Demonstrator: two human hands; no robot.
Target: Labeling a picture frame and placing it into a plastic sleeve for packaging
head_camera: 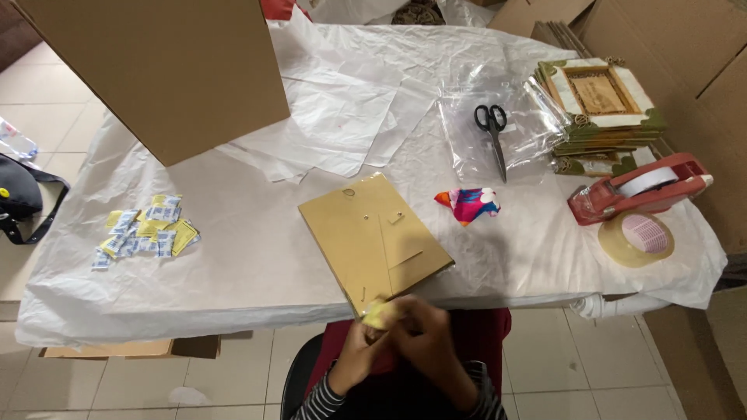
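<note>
I see one brown frame back (375,243) at the tabletop's (257,264) near edge, long axis running diagonally toward the far left; both my hands, left hand (359,342) and right hand (420,330), pinch one yellow packet (380,313), fingers clamped.

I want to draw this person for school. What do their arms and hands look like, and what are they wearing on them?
Both hands, the left hand and right hand, are bare, with no gloves. I see no rings or watch, though the picture is blurry there. The sleeves are long, with thin dark and light stripes, ending near the wrists.

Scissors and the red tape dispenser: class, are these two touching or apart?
Apart. The head view shows the scissors lying on clear plastic, with bare white paper between them and the red tape dispenser.
</note>
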